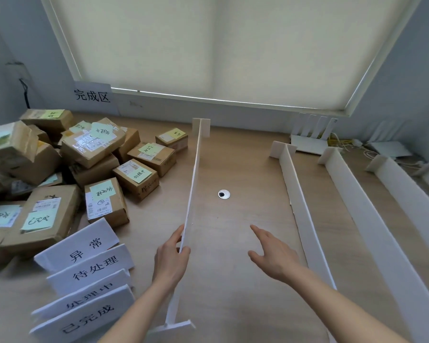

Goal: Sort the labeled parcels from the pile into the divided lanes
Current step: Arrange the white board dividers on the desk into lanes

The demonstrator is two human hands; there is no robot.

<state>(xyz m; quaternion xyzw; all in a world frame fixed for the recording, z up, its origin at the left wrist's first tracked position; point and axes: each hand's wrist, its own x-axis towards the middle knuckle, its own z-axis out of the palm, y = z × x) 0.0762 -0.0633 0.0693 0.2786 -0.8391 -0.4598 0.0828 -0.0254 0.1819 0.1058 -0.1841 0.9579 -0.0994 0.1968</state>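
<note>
A pile of brown cardboard parcels [60,169] with green sticky notes lies on the left of the wooden table [233,243]. My left hand [170,258] pinches the top edge of a tall white divider board [195,181] that runs away from me down the table's middle. My right hand [273,253] hovers to the right of that board, fingers spread, holding nothing. Three more white dividers [305,219] stand on the right side, forming lanes.
Several white label cards [84,273] with Chinese writing lie stacked at the near left. A sign [92,95] leans on the back wall. A round cable grommet [224,194] sits mid-table. Routers and cables [312,137] occupy the far right corner.
</note>
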